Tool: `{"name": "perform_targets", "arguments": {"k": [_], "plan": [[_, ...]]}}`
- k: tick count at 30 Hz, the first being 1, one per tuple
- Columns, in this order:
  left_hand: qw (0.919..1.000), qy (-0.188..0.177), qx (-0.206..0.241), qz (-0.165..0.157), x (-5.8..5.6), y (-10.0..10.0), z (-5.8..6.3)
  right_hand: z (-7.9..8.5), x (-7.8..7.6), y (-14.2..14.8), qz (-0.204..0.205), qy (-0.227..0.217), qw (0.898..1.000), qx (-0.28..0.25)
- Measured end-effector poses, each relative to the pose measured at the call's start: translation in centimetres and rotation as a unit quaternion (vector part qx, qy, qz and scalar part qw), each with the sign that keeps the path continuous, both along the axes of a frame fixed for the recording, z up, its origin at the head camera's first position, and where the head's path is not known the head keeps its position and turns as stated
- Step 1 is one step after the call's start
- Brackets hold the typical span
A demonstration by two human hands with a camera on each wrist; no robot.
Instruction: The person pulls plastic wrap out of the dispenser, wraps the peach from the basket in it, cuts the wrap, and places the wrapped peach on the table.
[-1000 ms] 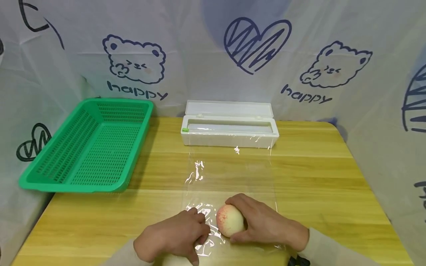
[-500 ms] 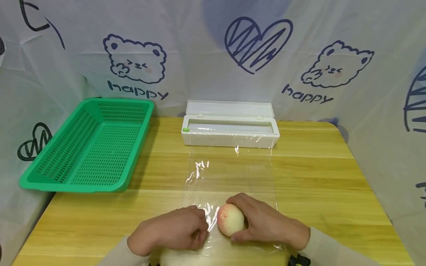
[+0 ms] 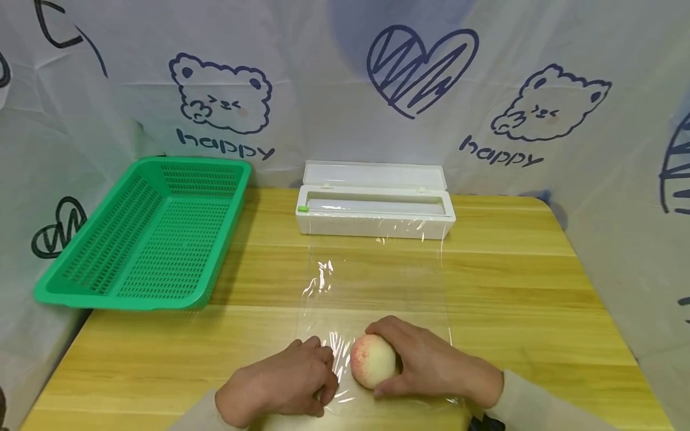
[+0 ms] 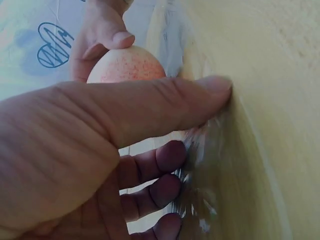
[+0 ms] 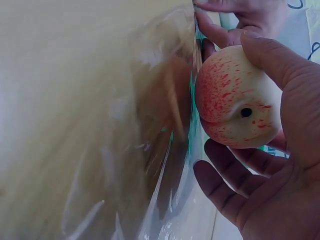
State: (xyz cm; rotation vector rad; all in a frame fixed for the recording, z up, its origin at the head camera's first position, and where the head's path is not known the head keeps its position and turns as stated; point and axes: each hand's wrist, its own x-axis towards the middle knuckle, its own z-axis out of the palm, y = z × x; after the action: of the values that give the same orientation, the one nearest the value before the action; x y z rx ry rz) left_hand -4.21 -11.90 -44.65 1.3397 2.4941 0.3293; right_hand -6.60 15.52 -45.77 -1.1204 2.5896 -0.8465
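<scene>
A pale peach (image 3: 373, 361) with red speckles rests on a sheet of clear plastic wrap (image 3: 377, 287). My right hand (image 3: 426, 362) grips it from the right, thumb and fingers round its sides. The right wrist view shows a small dark hole in the peach (image 5: 235, 100). Left of the fruit, my left hand (image 3: 288, 377) touches the wrap with loosely bent fingers. In the left wrist view its thumb lies straight and apart from the three visible fingers; the index finger is hidden behind the thumb.
At the back stands a white wrap dispenser (image 3: 372, 226), its lid raised, with the wrap running forward from it over the wooden table (image 3: 512, 299). A green plastic basket (image 3: 215, 257) is at the left. A drawn-on white cloth (image 3: 323, 78) hangs behind.
My left hand's fingers and thumb came together at the wrap half a second ago and are now apart again. My right hand and the peach have hardly moved.
</scene>
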Motion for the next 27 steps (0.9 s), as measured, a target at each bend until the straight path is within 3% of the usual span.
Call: {"name": "perform_targets", "arguments": {"k": [8, 14, 19, 22, 27], "plan": [[0.9971, -0.052, 0.054, -0.011, -0.8, -0.4, 0.7, -0.4, 0.2, 0.0, 0.01, 0.005, 1.0, -0.003], [0.9884, -0.065, 0.134, 0.028, -1.7, -0.7, 1.8, -0.3, 0.1, 0.1, 0.019, 0.026, 0.999, -0.014], [0.9755, -0.086, 0.191, 0.068, -2.1, -0.7, 1.7, 0.0, 0.1, 0.2, 0.026, 0.054, 0.998, -0.016], [0.971, -0.099, 0.204, 0.076, -2.3, -0.7, 1.6, 0.2, 0.2, 0.3, 0.041, 0.076, 0.996, -0.006], [0.9704, -0.097, 0.205, 0.084, -2.5, -0.6, 1.7, 0.1, 0.9, 0.1, 0.05, 0.116, 0.991, 0.049]]}}
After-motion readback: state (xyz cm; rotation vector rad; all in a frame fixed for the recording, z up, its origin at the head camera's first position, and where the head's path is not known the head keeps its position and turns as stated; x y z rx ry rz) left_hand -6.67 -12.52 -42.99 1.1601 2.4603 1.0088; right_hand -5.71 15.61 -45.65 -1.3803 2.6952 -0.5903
